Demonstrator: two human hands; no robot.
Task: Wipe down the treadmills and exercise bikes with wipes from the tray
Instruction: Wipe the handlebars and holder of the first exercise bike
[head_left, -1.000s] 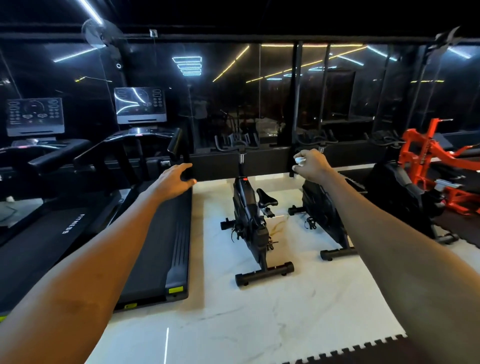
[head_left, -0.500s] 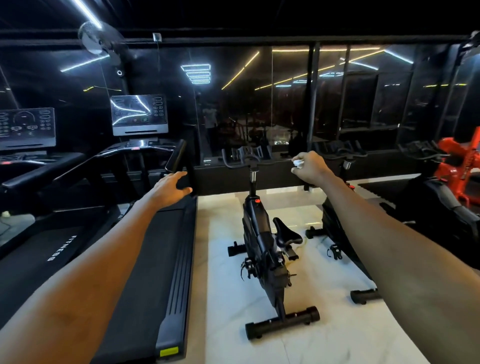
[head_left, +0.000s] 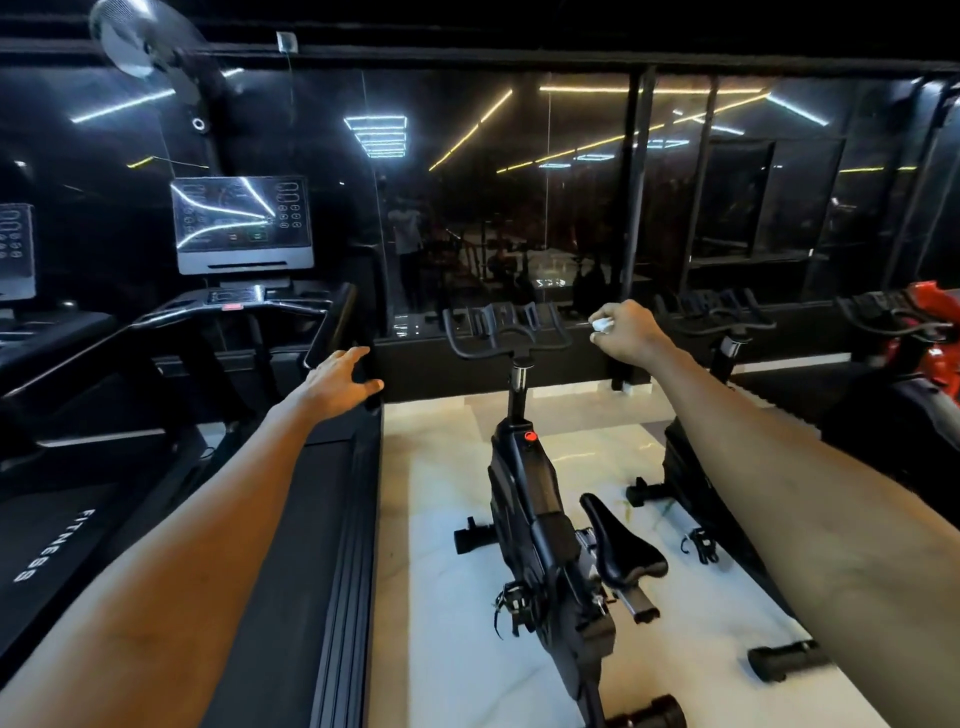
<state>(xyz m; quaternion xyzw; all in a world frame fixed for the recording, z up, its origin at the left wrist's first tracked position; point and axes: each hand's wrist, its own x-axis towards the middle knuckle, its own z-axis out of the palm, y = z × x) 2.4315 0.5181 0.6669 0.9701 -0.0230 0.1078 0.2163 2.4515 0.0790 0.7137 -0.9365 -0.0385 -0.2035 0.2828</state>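
A black exercise bike (head_left: 540, 525) stands on the pale floor directly below me, its handlebars (head_left: 506, 332) at mid-height. My right hand (head_left: 626, 332) is closed around a small white wipe (head_left: 602, 325), held in the air just right of those handlebars. My left hand (head_left: 340, 382) is stretched forward, fingers apart and holding nothing, above the front end of the treadmill belt (head_left: 291, 545), near the treadmill's right handrail (head_left: 332, 325). The treadmill's console screen (head_left: 241, 223) sits beyond it. No tray is in view.
A second treadmill (head_left: 47, 519) lies at the left. A second black bike (head_left: 711, 467) stands right of the first, partly behind my right arm. Red equipment (head_left: 930, 332) is at the far right. A mirrored dark wall (head_left: 519, 208) closes the front.
I have walked closer: the bike and treadmill have grown and slid down the view. My right hand, still holding the wipe, has neared the first bike's handlebars. The red machine has shifted toward the right edge.
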